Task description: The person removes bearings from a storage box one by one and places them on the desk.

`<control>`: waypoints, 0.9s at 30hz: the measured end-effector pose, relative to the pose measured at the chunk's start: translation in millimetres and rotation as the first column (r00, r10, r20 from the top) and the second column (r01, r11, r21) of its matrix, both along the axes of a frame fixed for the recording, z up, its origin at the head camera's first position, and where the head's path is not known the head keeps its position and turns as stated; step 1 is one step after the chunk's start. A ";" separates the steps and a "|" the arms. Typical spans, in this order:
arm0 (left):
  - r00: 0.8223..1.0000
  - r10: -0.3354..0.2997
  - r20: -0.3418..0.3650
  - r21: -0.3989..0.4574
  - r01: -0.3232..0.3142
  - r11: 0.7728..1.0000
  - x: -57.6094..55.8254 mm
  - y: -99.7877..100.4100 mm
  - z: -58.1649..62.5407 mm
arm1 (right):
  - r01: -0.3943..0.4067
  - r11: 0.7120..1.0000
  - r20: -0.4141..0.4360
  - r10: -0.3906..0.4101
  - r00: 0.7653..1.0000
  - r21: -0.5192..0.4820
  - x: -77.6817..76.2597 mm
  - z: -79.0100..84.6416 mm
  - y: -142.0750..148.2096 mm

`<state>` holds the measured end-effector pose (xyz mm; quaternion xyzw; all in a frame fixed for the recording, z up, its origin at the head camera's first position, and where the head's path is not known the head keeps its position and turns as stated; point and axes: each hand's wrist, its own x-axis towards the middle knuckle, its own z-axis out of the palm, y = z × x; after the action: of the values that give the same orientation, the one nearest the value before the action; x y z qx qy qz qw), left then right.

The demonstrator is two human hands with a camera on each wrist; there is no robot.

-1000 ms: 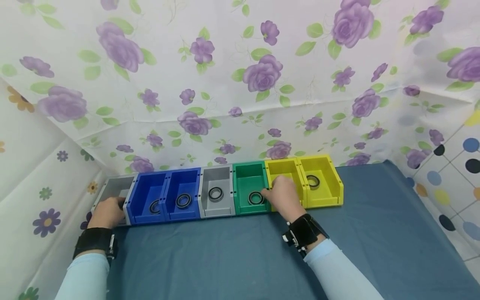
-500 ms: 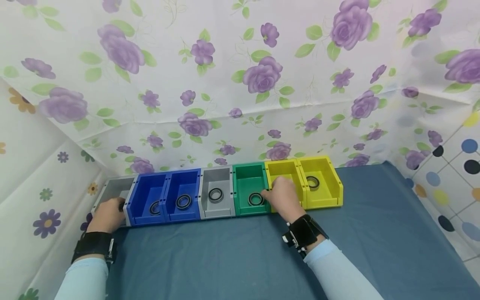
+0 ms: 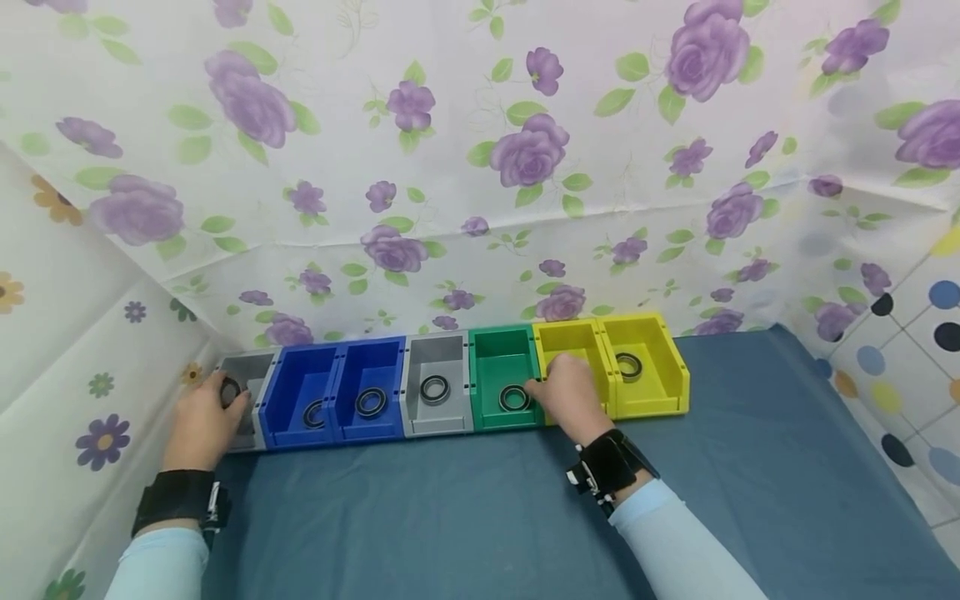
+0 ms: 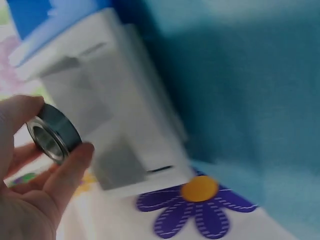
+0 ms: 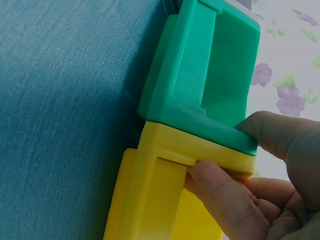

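In the head view my left hand (image 3: 197, 427) is over the grey bin (image 3: 257, 365) at the far left of the row. Its thumb and fingers pinch a ball bearing (image 4: 64, 129), a dark-edged metal ring, seen close in the left wrist view with the bin beside it. My right hand (image 3: 572, 393) grips the adjoining side walls of the green bin (image 5: 232, 70) and the yellow bin (image 5: 142, 210), thumb on the green side, fingers on the yellow. A bearing (image 3: 502, 398) lies in the green bin, close to the right thumb.
Two blue bins (image 3: 302, 379), a second grey bin (image 3: 437, 354) and another yellow bin (image 3: 647, 350) complete the row, each bearing-holding. The row stands on blue cloth (image 3: 450, 517) against a flowered back sheet (image 3: 450, 192). A side sheet (image 3: 67, 358) rises close by my left hand.
My left hand has come up out of the far-left grey bin and slightly left, with the bearing now showing in its fingers. The right hand keeps its place on the walls.
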<state>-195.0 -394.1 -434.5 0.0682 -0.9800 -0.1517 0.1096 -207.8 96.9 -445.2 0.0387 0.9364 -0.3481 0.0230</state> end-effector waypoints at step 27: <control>0.897 -0.218 -0.385 0.010 0.240 0.971 62.2 115.3 14.7 | 0.011 1.000 -0.025 -0.011 1.000 -0.010 0.3 -3.5 1.0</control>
<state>-132.8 -278.8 -419.8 -0.0752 -0.9363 -0.2021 0.2773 -207.5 97.9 -448.7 0.0394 0.9347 -0.3532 0.0097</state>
